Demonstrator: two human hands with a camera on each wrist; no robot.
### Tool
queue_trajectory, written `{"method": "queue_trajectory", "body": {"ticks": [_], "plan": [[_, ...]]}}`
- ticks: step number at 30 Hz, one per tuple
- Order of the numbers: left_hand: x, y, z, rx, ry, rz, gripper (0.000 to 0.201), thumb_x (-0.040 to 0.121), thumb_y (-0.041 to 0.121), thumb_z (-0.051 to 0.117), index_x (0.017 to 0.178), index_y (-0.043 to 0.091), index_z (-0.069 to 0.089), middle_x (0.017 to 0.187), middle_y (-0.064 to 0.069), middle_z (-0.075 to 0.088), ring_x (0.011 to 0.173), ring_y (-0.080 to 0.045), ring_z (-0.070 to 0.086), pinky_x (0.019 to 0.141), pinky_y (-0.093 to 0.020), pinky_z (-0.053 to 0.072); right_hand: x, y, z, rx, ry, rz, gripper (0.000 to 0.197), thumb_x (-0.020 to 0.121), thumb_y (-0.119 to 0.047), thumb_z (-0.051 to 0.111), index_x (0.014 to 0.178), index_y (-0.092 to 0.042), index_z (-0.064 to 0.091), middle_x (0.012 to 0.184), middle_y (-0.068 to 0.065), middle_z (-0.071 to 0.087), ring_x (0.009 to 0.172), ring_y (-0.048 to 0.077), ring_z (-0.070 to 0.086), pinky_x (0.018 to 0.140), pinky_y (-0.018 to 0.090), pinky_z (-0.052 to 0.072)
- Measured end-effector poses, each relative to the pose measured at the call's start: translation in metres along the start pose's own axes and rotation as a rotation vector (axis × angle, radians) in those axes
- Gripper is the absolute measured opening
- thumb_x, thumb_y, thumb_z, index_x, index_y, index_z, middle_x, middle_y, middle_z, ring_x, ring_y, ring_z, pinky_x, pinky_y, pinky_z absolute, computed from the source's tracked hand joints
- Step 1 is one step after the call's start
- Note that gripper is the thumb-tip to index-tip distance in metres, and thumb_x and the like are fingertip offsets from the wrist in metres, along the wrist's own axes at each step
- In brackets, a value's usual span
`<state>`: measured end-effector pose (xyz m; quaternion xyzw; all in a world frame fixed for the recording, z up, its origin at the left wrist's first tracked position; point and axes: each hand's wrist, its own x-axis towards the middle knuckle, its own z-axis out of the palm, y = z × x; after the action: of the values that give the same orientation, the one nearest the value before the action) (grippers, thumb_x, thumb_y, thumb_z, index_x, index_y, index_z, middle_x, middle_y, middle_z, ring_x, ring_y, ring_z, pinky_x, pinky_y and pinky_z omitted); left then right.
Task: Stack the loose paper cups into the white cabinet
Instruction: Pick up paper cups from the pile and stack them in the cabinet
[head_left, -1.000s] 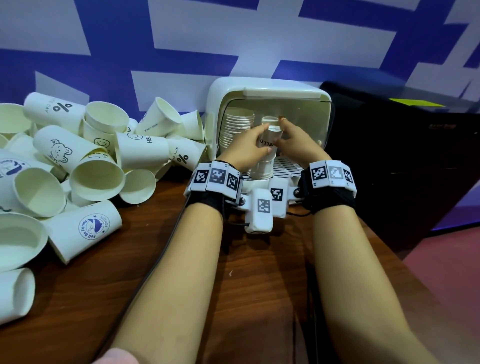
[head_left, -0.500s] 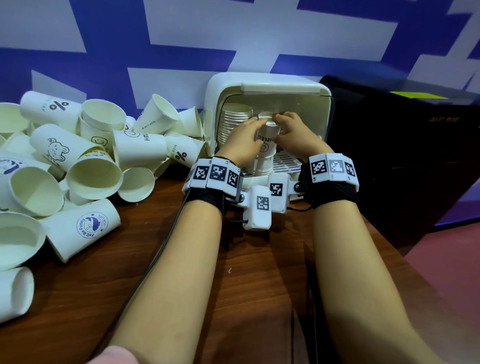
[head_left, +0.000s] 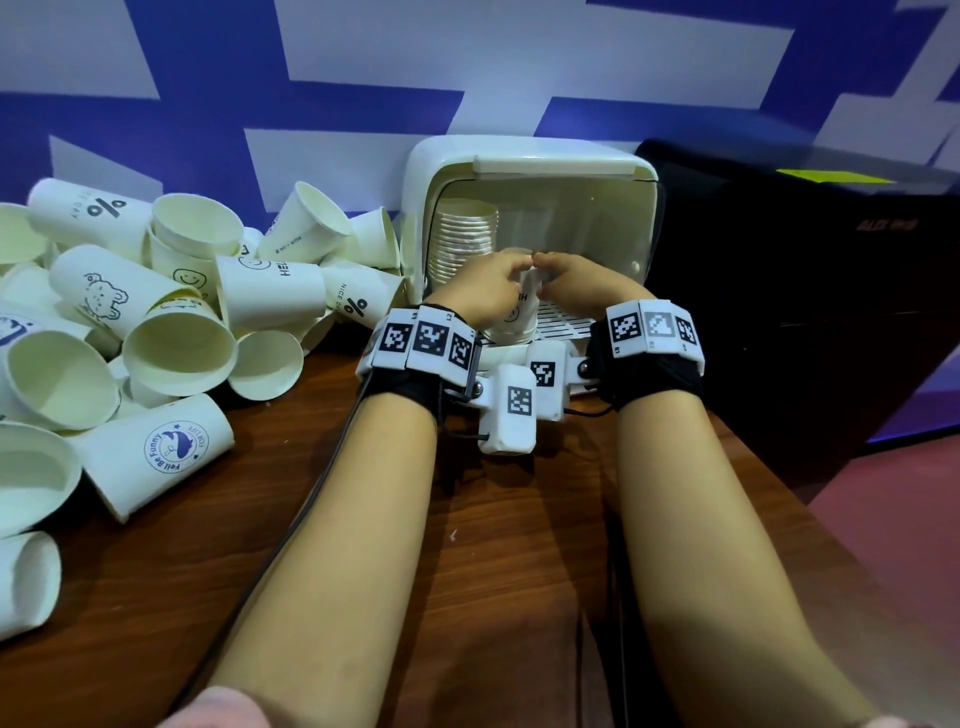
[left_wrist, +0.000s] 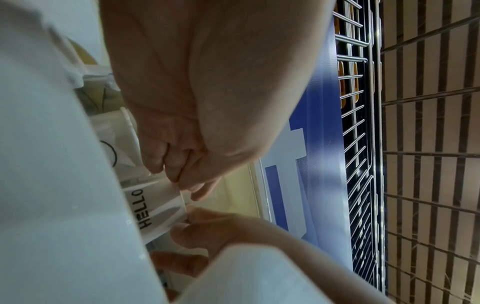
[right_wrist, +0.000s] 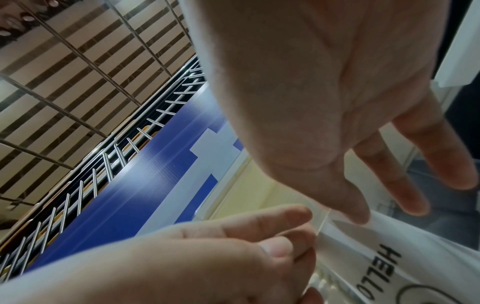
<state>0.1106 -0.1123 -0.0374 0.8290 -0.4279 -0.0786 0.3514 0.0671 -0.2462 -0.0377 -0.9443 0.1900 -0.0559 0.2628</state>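
Note:
An upside-down white paper cup printed HELLO (head_left: 511, 325) stands on the wire rack inside the open white cabinet (head_left: 431, 171). My left hand (head_left: 511, 270) curls its fingers round the cup's upper end. My right hand (head_left: 545, 265) pinches the same end from the other side, thumb (right_wrist: 355, 214) on the cup wall (right_wrist: 389, 257). In the left wrist view both hands meet at the cup (left_wrist: 155, 205). A tall nested stack of cups (head_left: 462, 239) stands at the cabinet's back left. How many cups sit under the HELLO cup is hidden by my hands.
Several loose paper cups (head_left: 176, 322) lie heaped on the left of the brown wooden table (head_left: 493, 519), reaching up to the cabinet's left side. A black box (head_left: 805, 286) stands right of the cabinet. The blue-and-white wall is close behind.
Both hands have moved down with the HELLO cup, and the part showing under my hands is shorter than a second ago. The loose pile has not moved.

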Motion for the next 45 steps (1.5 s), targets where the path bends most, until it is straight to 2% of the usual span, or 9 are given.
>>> {"method": "queue_trajectory", "body": {"ticks": [5, 10, 14, 17, 20, 25, 33, 40, 45], "plan": [[0.0, 0.003, -0.005, -0.096, -0.009, -0.026, 0.043, 0.099, 0.006, 0.041, 0.141, 0.017, 0.045, 0.14, -0.008, 0.05, 0.123, -0.021, 0.05, 0.094, -0.029, 0.042, -0.001, -0.005, -0.004, -0.052, -0.019, -0.015, 0.054, 0.094, -0.002, 0.046, 0.147, -0.012, 0.039, 0.137, 0.009, 0.048, 0.122, 0.025, 0.048, 0.093, 0.03, 0.037], [-0.008, 0.011, -0.02, -0.093, 0.038, 0.022, 0.04, 0.099, 0.01, 0.046, 0.138, 0.013, 0.048, 0.142, -0.004, 0.049, 0.13, -0.015, 0.046, 0.102, -0.024, 0.036, -0.01, -0.017, -0.016, -0.029, 0.06, -0.006, 0.052, 0.094, -0.012, 0.051, 0.145, -0.011, 0.041, 0.144, 0.013, 0.046, 0.131, 0.027, 0.047, 0.109, 0.039, 0.038], [-0.024, 0.023, -0.044, -0.056, 0.05, 0.085, 0.033, 0.097, 0.011, 0.05, 0.129, 0.015, 0.058, 0.127, 0.004, 0.06, 0.115, -0.004, 0.053, 0.093, -0.012, 0.036, -0.024, -0.037, -0.029, -0.115, 0.131, -0.07, 0.031, 0.096, -0.015, 0.048, 0.123, -0.005, 0.061, 0.123, 0.015, 0.062, 0.114, 0.028, 0.057, 0.086, 0.029, 0.04], [-0.04, 0.029, -0.063, -0.024, 0.098, 0.077, 0.031, 0.096, 0.015, 0.053, 0.125, 0.019, 0.061, 0.123, 0.004, 0.063, 0.115, -0.009, 0.057, 0.1, -0.022, 0.041, -0.035, -0.059, -0.03, -0.047, 0.17, -0.14, 0.027, 0.095, -0.023, 0.05, 0.113, -0.007, 0.065, 0.111, 0.012, 0.066, 0.102, 0.026, 0.061, 0.087, 0.035, 0.047], [-0.06, 0.028, -0.079, 0.029, 0.148, 0.023, 0.029, 0.095, 0.02, 0.054, 0.123, 0.02, 0.062, 0.119, 0.003, 0.065, 0.108, -0.012, 0.06, 0.093, -0.025, 0.045, -0.044, -0.08, -0.024, 0.036, 0.141, -0.224, 0.027, 0.092, -0.024, 0.054, 0.109, -0.007, 0.065, 0.107, 0.012, 0.067, 0.101, 0.026, 0.063, 0.093, 0.045, 0.051], [-0.102, 0.015, -0.108, 0.126, 0.15, -0.123, 0.025, 0.094, 0.026, 0.056, 0.118, 0.021, 0.062, 0.112, 0.003, 0.066, 0.098, -0.013, 0.064, 0.09, -0.032, 0.051, -0.056, -0.112, -0.002, 0.099, 0.13, -0.356, 0.017, 0.092, -0.019, 0.055, 0.103, -0.009, 0.063, 0.1, 0.009, 0.068, 0.094, 0.023, 0.065, 0.086, 0.04, 0.053], [-0.17, -0.025, -0.139, 0.29, -0.092, -0.455, 0.026, 0.094, 0.031, 0.056, 0.107, 0.011, 0.067, 0.107, -0.005, 0.069, 0.102, -0.019, 0.063, 0.095, -0.036, 0.052, -0.066, -0.147, 0.053, 0.719, -0.273, -0.328, 0.006, 0.097, -0.007, 0.052, 0.092, -0.008, 0.054, 0.079, 0.008, 0.058, 0.068, 0.017, 0.062, 0.064, 0.023, 0.054], [-0.188, -0.066, -0.153, 0.466, -0.108, -0.629, 0.024, 0.087, 0.036, 0.067, 0.098, 0.014, 0.067, 0.084, 0.0, 0.06, 0.074, -0.014, 0.05, 0.07, -0.027, 0.04, -0.067, -0.161, 0.108, 0.705, -0.5, -0.238, 0.005, 0.098, -0.006, 0.05, 0.098, -0.002, 0.053, 0.086, 0.012, 0.06, 0.075, 0.021, 0.063, 0.088, 0.037, 0.051], [-0.192, -0.086, -0.157, 0.492, -0.184, -0.713, 0.026, 0.08, 0.036, 0.073, 0.099, 0.018, 0.07, 0.099, 0.0, 0.068, 0.086, -0.017, 0.06, 0.081, -0.029, 0.048, -0.072, -0.162, 0.131, 0.696, -0.641, -0.163, 0.008, 0.099, -0.009, 0.05, 0.094, -0.003, 0.052, 0.09, 0.013, 0.06, 0.076, 0.022, 0.063, 0.07, 0.026, 0.056]]}}
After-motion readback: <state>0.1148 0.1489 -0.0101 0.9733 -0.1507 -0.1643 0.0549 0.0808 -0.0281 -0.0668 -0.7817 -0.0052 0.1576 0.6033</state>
